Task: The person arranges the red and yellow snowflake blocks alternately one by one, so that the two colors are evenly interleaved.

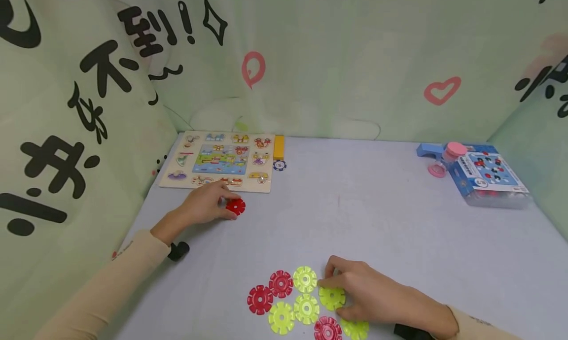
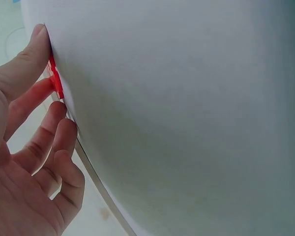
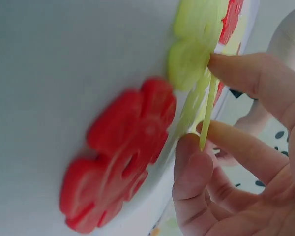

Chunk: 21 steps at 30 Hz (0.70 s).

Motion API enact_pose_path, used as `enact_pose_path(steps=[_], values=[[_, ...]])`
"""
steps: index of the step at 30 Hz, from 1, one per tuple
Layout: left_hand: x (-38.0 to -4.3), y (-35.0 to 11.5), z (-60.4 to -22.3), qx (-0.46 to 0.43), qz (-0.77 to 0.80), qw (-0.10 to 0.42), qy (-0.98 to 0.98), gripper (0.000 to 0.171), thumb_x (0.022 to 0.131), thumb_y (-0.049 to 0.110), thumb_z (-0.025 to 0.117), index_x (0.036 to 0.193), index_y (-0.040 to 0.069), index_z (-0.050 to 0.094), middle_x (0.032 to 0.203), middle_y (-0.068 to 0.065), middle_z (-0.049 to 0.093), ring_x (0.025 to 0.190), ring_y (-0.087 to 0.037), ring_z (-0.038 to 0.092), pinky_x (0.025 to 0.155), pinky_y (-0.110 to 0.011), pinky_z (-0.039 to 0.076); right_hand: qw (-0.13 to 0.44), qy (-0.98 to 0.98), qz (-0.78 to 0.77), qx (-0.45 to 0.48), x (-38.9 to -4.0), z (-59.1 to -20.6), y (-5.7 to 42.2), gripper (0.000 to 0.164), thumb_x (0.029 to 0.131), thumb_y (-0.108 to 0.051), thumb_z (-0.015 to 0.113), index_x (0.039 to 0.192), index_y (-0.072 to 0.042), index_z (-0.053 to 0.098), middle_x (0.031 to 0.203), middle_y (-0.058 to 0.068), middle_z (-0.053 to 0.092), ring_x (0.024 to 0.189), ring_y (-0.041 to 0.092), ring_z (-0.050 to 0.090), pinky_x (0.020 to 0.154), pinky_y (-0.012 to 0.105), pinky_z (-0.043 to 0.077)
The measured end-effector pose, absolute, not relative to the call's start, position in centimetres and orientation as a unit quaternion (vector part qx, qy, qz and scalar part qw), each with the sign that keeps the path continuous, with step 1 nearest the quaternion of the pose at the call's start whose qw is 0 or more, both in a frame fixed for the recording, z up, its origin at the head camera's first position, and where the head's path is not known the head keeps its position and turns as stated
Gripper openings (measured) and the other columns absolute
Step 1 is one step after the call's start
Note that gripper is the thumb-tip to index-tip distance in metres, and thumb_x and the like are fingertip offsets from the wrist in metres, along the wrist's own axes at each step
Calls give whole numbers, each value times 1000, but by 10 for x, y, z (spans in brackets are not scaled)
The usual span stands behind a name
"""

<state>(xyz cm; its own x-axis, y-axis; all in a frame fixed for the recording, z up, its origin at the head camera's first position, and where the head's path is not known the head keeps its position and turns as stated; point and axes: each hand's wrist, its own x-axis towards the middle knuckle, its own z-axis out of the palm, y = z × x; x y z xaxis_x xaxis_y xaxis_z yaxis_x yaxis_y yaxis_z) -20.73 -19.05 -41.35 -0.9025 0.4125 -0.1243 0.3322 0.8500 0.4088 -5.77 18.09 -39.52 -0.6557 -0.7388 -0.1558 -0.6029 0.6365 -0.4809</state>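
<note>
My left hand [image 1: 206,203] pinches a red notched plastic disc [image 1: 235,207] by its edge, near the front of the wooden puzzle board [image 1: 186,170]. In the left wrist view the thumb and a finger have the red disc [image 2: 55,78] between them. At the near side of the table my right hand [image 1: 377,290] holds a yellow-green notched disc [image 1: 332,298] between thumb and fingers. The right wrist view has this disc [image 3: 210,108] edge-on, tilted up from the table. Beside it lie a red disc [image 1: 328,329] and several more yellow-green discs [image 1: 306,308].
Two red discs [image 1: 260,299] lie at the left of the group. A blue-and-clear box [image 1: 492,177] stands at the far right, with a pink-capped bottle [image 1: 453,152] and a blue piece [image 1: 429,150] near it. A yellow strip [image 1: 278,147] lies beside the puzzle board.
</note>
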Motion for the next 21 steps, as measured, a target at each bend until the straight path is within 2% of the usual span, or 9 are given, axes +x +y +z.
enact_pose_path(steps=[6, 9, 15, 21], values=[[-207, -189, -412, 193, 192, 109, 956, 53, 70, 41, 82, 118, 27, 68, 99, 3, 57, 82, -15, 47, 64, -28, 38, 157, 882, -205, -395, -69, -396, 181, 43, 67, -30, 81, 106, -16, 73, 92, -11, 56, 63, -4, 43, 53, 12, 39], [-205, -190, -411, 192, 187, 109, 957, 53, 71, 42, 81, 119, 27, 67, 100, 3, 57, 81, -15, 48, 65, -27, 39, 147, 886, -209, -387, -84, -393, 179, 40, 66, -31, 81, 103, -18, 74, 86, -12, 54, 62, -2, 44, 52, 13, 40], [-203, -191, -412, 191, 178, 105, 960, 53, 72, 43, 80, 121, 27, 66, 103, 2, 57, 83, -14, 49, 65, -26, 40, 89, 884, -205, -411, -147, -390, 154, 39, 66, -34, 82, 100, -17, 74, 80, -10, 56, 67, 5, 53, 57, 16, 44], [-203, -189, -413, 184, 171, 104, 962, 53, 73, 42, 79, 122, 28, 65, 104, 2, 56, 86, -15, 50, 66, -26, 40, 74, 874, -202, -435, -210, -397, 95, 40, 70, -35, 81, 104, -14, 74, 82, -5, 61, 71, 9, 57, 60, 18, 46]])
